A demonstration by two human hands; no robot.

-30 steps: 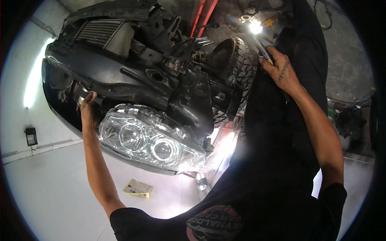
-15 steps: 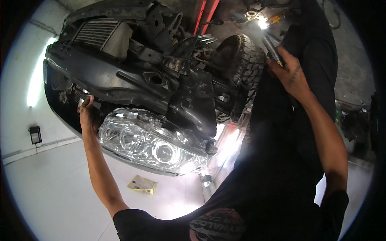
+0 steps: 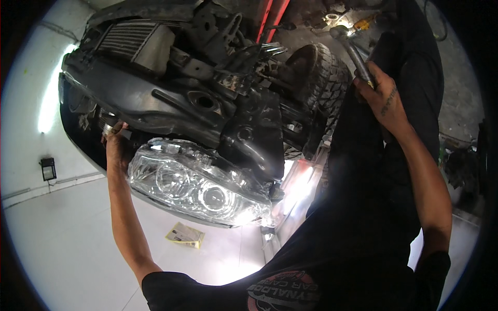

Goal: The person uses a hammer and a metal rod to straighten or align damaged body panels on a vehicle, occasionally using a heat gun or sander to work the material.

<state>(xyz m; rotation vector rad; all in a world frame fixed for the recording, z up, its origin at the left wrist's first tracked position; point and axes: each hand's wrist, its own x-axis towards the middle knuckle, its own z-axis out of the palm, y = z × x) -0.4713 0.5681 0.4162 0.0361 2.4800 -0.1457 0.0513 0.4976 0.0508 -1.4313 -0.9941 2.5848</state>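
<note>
R hand [image 3: 384, 98]: our grip clamped on torch [image 3: 358, 61], far R. L hand [image 3: 116, 138]: nr headlight [image 3: 181, 181], L side; grip unclear, we can't tell.

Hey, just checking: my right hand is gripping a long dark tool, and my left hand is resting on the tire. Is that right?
Not quite. The head view shows your left hand well away from the tire: it reaches into the front end of the car, past the left end of the clear headlight. Your right hand is indeed gripping a long dark tool.
</note>
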